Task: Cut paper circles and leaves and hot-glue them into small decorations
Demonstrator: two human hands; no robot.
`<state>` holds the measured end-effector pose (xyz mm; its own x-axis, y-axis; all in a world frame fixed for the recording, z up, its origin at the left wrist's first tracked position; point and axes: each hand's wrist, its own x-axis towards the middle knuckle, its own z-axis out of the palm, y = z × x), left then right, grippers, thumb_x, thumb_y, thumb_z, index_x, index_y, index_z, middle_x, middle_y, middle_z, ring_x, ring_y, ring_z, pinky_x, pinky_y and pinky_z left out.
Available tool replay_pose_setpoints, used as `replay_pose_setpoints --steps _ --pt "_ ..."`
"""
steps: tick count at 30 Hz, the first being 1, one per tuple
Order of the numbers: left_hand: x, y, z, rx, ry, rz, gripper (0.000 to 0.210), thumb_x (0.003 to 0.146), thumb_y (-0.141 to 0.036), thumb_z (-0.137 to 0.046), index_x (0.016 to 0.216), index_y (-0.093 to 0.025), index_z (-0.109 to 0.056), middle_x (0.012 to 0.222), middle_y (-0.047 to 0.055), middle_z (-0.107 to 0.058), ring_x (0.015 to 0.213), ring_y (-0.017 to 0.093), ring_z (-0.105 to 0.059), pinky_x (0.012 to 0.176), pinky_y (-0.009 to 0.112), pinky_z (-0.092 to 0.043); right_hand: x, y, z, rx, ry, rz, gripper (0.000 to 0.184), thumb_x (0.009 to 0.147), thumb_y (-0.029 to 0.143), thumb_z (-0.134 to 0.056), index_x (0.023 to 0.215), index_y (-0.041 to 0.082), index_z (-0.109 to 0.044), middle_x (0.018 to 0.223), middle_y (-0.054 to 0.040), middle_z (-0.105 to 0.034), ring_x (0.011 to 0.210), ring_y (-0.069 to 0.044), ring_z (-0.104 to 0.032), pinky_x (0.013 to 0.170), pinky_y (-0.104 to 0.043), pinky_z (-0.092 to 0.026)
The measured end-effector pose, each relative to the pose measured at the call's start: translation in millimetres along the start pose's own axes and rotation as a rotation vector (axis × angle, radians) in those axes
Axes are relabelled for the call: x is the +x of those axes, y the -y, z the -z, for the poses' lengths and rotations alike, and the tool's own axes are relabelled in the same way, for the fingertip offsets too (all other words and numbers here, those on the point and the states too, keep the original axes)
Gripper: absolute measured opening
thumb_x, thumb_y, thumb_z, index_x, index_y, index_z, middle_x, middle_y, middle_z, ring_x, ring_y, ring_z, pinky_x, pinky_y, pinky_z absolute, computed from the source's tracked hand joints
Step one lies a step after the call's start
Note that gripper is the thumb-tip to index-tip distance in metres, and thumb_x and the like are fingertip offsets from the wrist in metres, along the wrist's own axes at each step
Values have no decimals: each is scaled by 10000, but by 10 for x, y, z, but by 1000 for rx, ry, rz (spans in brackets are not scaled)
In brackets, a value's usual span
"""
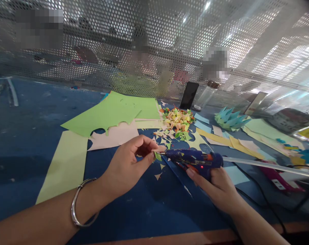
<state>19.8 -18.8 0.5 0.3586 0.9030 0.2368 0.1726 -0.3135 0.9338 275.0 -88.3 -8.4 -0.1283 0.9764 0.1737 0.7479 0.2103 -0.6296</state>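
Note:
Between its thumb and fingers, my left hand (132, 166) pinches a small green paper piece (157, 156). A blue glue gun (188, 156) is gripped in my right hand (222, 189), its metal nozzle at the paper piece. A long clear glue stick (261, 164) sticks out of the gun's back, and a red light glows on its side. Below the nozzle a thin blue stick-like tool (178, 178) lies on the table. Beyond the hands sits a pile of small folded paper pieces (178, 119) in yellow, peach, green and orange, with loose scraps (163, 136) before it.
Large green paper (118, 107) and a pale green strip (64, 163) lie left on the blue table (29, 126). A phone (189, 95) and clear bottle (206, 96) lean by a perforated metal screen. A spiky blue-green paper form (229, 119), a magenta tool (278, 177) and black cables occupy the right.

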Motion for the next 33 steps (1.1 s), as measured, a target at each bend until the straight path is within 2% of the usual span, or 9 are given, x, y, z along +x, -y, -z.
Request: replay_pose_setpoints --steps 6,13,17,25,29,33 --pt "10 7 -5 5 1 -13 60 892 -258 -663 928 -212 -651 890 27 -729 794 156 -668 762 292 -533 8 12 0 16 6 23 317 982 443 -532 927 183 -705 803 -45 -711 755 -218 -651 704 -296 -525" --pt "6 2 1 5 0 -5 67 899 -265 -657 938 -210 -652 886 26 -725 791 156 -666 756 290 -530 5 19 2 18 9 8 318 986 441 -528 973 186 -717 866 -45 -732 801 -228 -668 747 -300 -532" --pt "-2 0 6 9 5 3 65 896 -261 -657 938 -213 -654 899 29 -734 810 164 -674 768 299 -530 -1 2 -1 -17 0 -1 323 982 423 -535 1048 173 -730 901 -64 -753 794 -241 -660 715 -314 -532" --pt "17 -7 -10 -5 -23 0 77 878 -273 -671 912 -207 -651 840 22 -709 755 155 -644 721 291 -513 -2 1 -2 -29 -11 11 325 986 436 -527 967 184 -731 826 -39 -739 749 -223 -669 690 -285 -526" --pt "13 1 4 -33 -17 29 97 889 -289 -669 935 -205 -650 831 16 -689 746 148 -625 710 288 -495 3 -15 -7 32 -20 16 291 983 419 -542 1001 197 -729 901 -39 -749 832 -237 -685 770 -294 -529" --pt "19 -14 13 -108 -13 56 131 872 -300 -697 931 -201 -633 797 2 -642 717 136 -586 682 280 -477 -1 -18 -12 60 -28 4 270 972 412 -559 899 201 -710 792 -28 -716 749 -220 -657 702 -291 -513"
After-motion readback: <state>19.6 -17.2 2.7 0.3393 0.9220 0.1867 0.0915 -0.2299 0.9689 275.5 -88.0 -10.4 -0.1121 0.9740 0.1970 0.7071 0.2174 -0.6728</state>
